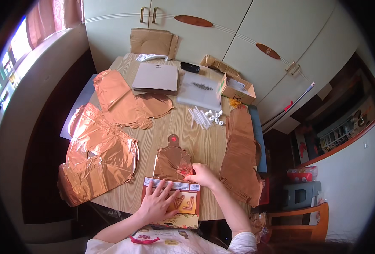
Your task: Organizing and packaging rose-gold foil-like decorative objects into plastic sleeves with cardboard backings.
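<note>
A flat copper-coloured foil balloon (pixel 172 160) lies folded in front of me, its narrow tab pointing away. Its near end meets the top edge of a printed brown and cream package (pixel 189 205) at the table's front edge. Spread flat across that package is my left hand (pixel 158 200), fingers apart. My right hand (pixel 201 175) pinches the balloon's near right side, just above the package's top corner. Whether the balloon's near end lies inside the package or on it, I cannot tell.
Copper foil balloons (pixel 100 163) are piled at left, with more foil (pixel 130 108) behind and another stack (pixel 238 156) at right. Farther back are white straws (pixel 199 118), small white pieces (pixel 215 116), clear bags (pixel 196 95), pale cards (pixel 155 77) and a cardboard box (pixel 244 94).
</note>
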`<action>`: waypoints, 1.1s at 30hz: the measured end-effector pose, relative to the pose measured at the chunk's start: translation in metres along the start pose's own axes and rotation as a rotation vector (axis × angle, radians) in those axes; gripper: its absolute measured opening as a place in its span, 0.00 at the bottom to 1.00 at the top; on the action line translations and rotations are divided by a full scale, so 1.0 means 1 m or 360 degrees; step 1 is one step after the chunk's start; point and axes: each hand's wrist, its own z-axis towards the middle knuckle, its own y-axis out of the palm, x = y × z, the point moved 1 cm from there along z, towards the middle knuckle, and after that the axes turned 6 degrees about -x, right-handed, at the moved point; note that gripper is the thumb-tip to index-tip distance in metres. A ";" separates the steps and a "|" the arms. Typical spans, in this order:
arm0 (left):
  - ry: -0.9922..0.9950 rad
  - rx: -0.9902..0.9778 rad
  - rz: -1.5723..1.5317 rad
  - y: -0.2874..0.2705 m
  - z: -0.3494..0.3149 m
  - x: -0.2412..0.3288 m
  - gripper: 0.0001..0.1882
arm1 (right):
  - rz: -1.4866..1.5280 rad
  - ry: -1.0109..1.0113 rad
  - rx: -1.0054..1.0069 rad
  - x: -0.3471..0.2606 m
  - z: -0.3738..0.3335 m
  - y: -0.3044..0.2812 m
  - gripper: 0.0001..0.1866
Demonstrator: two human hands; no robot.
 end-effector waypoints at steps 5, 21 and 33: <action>0.0005 -0.0022 -0.0007 -0.001 0.001 -0.002 0.37 | 0.0008 -0.0097 0.0139 0.003 -0.009 0.005 0.25; 0.0018 -0.0031 0.0020 0.001 0.002 -0.003 0.38 | 0.0207 -0.0026 0.0531 0.005 -0.004 0.013 0.16; 0.0005 -0.0046 -0.0005 -0.001 0.002 -0.004 0.37 | 0.0642 -0.0190 0.0326 0.008 0.011 0.032 0.13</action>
